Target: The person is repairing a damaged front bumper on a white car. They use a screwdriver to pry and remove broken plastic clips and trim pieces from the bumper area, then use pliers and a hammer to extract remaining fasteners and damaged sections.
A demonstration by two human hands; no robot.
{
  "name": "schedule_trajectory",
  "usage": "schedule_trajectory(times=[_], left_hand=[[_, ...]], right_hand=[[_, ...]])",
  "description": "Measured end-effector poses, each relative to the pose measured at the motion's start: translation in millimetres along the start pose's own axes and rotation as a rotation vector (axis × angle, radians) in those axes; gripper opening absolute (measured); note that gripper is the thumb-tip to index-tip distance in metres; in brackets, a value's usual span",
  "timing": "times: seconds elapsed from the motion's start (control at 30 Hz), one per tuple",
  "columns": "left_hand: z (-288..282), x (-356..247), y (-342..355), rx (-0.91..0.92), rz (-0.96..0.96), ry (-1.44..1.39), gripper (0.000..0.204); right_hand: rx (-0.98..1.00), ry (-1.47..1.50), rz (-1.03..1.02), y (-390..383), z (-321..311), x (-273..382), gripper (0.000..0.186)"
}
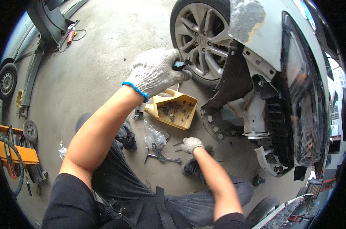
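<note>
My left hand, in a white knit glove with a blue cuff, is raised in front of the car wheel. Its fingers close on a small black plastic part. Low near the floor, my gloved right hand is closed round a tool with two thin dark prongs pointing left; the rest of it is hidden. Between the hands and the wheel lies a cut-open yellow jug holding many small dark fasteners. Left of my right hand are a hammer, a curved black bracket and a clear plastic bag.
At right stands a pale car with its bumper off, showing the wheel, a torn dark wheel liner and the headlight. A lift post rises at far left, above an orange wheeled jack. My knees flank the floor items.
</note>
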State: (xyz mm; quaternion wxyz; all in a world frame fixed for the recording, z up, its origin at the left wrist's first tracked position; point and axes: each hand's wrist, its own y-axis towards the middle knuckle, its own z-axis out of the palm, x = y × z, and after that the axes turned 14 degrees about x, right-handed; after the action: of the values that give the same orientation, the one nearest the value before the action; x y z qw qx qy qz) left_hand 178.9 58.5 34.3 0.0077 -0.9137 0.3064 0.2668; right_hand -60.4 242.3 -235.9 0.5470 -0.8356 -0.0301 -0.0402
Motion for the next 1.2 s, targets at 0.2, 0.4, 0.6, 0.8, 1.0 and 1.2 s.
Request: schedule_trajectory(times=[0.2, 0.4, 0.6, 0.8, 1.0, 1.2], left_hand=[[-6.7, 12.4, -6.2, 0.082, -0.088, -0.052, 0.041], [-8.5, 19.8, -3.0, 0.089, -0.125, -0.111, 0.039], [-14.5, 23.5, -6.0, 0.229, -0.177, -0.225, 0.041], [-5.0, 19.9, 0.1, 0.301, -0.172, -0.304, 0.041], [2.1, 15.3, -0.1, 0.349, -0.103, -0.086, 0.032], [7.1, 16.9, -16.7, 0.322, -0.054, 0.063, 0.029]], right_hand=[[0.053, 0.203, -0.022, 79.8, 104.7, 98.8, 0.044], [-0.136, 0.210, -0.042, 94.3, 139.8, 126.5, 0.031], [-0.146, 0.394, 0.110, 101.2, 124.2, 95.7, 0.041], [-0.281, 0.531, 0.350, 121.1, 135.3, 41.7, 0.052], [-0.317, 0.867, 0.672, 105.5, 101.9, 6.9, 0.080], [-0.194, 1.073, 0.800, 164.4, 115.4, 26.0, 0.064]])
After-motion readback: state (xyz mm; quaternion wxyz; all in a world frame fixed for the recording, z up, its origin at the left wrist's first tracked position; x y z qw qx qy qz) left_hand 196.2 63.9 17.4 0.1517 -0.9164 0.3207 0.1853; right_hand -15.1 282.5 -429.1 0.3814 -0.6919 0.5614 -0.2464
